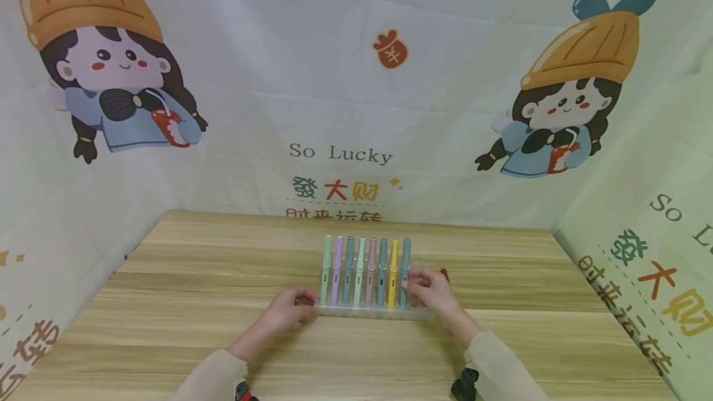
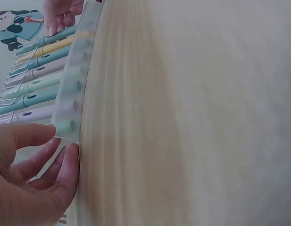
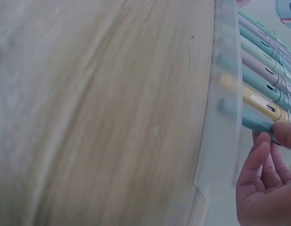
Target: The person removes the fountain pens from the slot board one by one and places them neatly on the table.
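A clear plastic pen stand (image 1: 373, 311) sits on the table, with several capped pens upright in a row. From the left come a green pen (image 1: 326, 265) and a purple pen (image 1: 337, 265); a yellow pen (image 1: 394, 258) is second from the right. At the right end, my right hand (image 1: 431, 289) pinches a blue-teal pen (image 3: 256, 120) between thumb and fingers, its lower end inside the stand. My left hand (image 1: 286, 310) holds the stand's left end, thumb near the green pen's foot in the left wrist view. The right fingers partly cover the stand's right end.
The wood-grain table (image 1: 223, 258) reaches back to a printed cloth backdrop (image 1: 250, 79). A small red object (image 1: 444, 274) shows behind the right hand, mostly hidden. Black wrist devices (image 1: 465, 383) are worn over beige sleeves (image 1: 501, 367).
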Demonstrator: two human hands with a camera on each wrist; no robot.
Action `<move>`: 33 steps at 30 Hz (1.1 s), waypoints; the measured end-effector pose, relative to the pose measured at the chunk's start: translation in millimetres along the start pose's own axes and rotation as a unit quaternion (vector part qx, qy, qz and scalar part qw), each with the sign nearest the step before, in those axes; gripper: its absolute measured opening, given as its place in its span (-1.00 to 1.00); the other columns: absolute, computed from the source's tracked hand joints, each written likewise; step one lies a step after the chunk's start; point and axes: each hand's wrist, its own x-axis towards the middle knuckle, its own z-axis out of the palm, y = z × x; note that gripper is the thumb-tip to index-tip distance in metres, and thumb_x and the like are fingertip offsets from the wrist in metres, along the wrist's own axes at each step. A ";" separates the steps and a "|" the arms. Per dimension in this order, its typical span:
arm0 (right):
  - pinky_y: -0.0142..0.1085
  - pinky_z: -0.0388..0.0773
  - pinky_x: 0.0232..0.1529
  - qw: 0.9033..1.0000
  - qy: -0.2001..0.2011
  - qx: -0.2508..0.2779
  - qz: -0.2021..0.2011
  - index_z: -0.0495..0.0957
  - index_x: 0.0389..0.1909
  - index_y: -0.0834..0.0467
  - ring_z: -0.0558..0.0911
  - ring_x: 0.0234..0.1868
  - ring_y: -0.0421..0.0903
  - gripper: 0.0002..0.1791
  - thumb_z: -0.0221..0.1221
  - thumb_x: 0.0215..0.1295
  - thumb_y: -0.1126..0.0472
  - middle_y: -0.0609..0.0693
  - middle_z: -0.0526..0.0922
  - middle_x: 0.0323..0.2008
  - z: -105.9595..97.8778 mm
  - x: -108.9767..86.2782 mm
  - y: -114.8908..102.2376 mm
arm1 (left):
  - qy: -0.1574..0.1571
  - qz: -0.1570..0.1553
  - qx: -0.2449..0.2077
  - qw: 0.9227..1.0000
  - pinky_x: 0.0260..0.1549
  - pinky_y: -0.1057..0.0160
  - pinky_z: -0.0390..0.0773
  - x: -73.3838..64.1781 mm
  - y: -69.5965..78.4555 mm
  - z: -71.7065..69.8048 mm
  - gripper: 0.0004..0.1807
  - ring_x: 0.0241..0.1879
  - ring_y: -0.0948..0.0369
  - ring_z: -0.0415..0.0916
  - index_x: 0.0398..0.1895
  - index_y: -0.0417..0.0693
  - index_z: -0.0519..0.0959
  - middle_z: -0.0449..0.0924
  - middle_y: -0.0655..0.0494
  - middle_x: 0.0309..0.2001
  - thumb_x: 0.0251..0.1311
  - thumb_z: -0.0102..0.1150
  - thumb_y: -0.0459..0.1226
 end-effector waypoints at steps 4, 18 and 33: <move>-0.37 0.35 -0.64 1.000 0.005 0.026 0.001 0.46 -0.17 0.37 0.50 -0.48 -0.06 -0.74 0.13 0.10 0.37 0.03 0.55 -0.43 -1.2 -0.3 -1.8 | 0.002 -0.004 0.001 1.000 -0.46 0.21 0.50 0.3 0.1 0.5 -0.80 -0.42 0.18 0.42 -0.28 -0.39 0.47 0.49 -0.01 -0.40 -0.04 0.14 -0.49; -0.24 0.47 -0.47 1.000 0.011 0.025 -0.006 0.44 -0.07 0.35 0.51 -0.40 -0.06 -0.66 0.14 0.13 0.29 0.05 0.54 -0.34 -14.4 -2.1 -6.3 | 0.005 -0.014 0.001 1.000 -0.44 0.20 0.50 -1.3 2.6 1.0 -0.79 -0.41 0.18 0.41 -0.27 -0.38 0.47 0.48 -0.01 -0.39 -0.03 0.14 -0.48; -0.22 0.47 -0.44 0.999 0.018 0.024 -0.025 0.35 -0.02 0.41 0.50 -0.38 -0.01 -0.55 0.15 0.13 0.22 0.08 0.52 -0.30 -43.0 -10.2 -0.2 | 0.008 -0.017 0.002 1.000 -0.46 0.22 0.49 1.0 0.1 1.9 -0.80 -0.42 0.19 0.41 -0.28 -0.37 0.48 0.49 0.00 -0.40 -0.05 0.14 -0.50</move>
